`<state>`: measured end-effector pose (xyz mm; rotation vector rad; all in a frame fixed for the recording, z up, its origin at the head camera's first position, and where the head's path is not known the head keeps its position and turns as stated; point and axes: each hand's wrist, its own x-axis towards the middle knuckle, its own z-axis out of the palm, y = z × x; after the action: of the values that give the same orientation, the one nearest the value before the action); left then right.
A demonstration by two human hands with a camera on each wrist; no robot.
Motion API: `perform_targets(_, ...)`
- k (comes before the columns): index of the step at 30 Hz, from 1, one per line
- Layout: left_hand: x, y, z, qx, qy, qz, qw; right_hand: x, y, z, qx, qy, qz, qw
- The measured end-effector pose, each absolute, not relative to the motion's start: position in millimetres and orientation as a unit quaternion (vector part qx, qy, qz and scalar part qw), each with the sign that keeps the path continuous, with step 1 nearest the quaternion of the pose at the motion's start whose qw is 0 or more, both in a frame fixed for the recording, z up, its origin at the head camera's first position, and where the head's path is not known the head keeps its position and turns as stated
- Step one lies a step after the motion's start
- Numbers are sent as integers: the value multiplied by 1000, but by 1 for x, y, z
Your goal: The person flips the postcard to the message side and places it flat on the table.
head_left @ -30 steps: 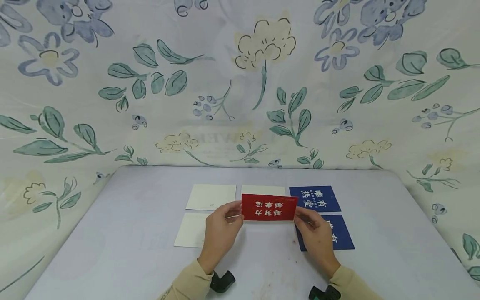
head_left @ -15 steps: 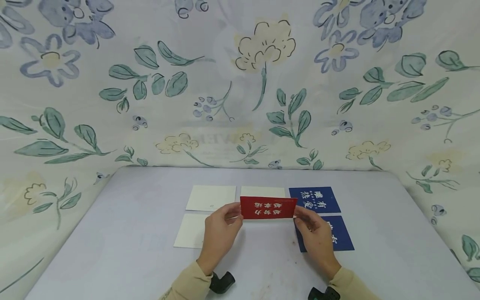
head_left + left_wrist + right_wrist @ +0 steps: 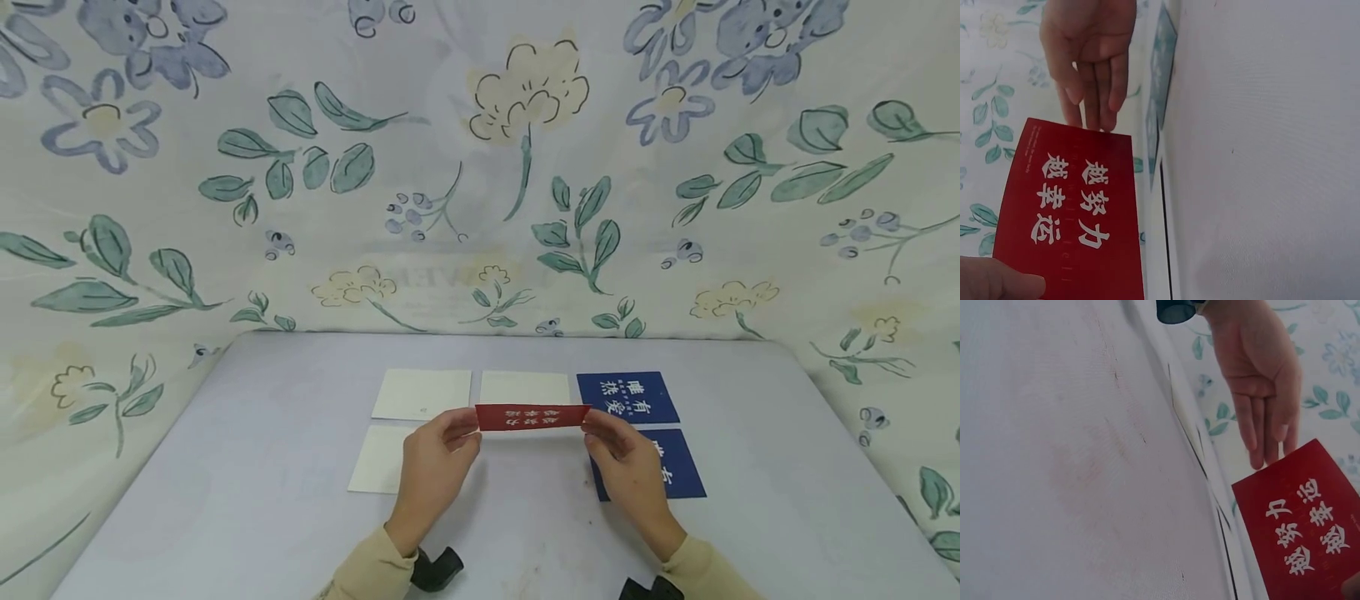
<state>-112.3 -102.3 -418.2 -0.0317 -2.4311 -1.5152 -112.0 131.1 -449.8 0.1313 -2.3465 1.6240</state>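
A red card (image 3: 532,417) with white Chinese lettering is held up over the table between both hands, tilted so its face looks narrow in the head view. At one short end, my left hand (image 3: 437,468) pinches it; the left thumb (image 3: 1025,285) lies on its face in the left wrist view. The opposite short end is held by my right hand (image 3: 632,475), whose thumb (image 3: 1352,587) just shows at the right wrist view's edge. Behind and below the card lie cream cards (image 3: 423,393) and two blue cards (image 3: 628,397) with white lettering.
The lower blue card (image 3: 686,477) is partly covered by the right hand, a lower cream card (image 3: 373,460) by the left. A white table (image 3: 225,500) meets a floral cloth (image 3: 480,167) at its back and sides. Black wrist devices (image 3: 438,570) sit at both cuffs.
The red card has tipped flatter, so its face looks much narrower from above. Both hands have shifted slightly left with it. The cards on the table have stayed put.
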Motion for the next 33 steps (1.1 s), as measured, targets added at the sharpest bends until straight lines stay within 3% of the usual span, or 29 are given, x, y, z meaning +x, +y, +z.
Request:
perform_targets(10, -107, -107, -418, -20, -847, -514, 135, -110, 132, -450, 48, -797, 583, 149)
perform_targets(17, -104, -113, -421, -24, -832, -542, 116, -107, 135, -446, 17, -774, 627, 86)
perform_targets(33, -104, -122, -421, 8, -801, -597, 50, -110, 137, -448, -46, -746, 664, 33)
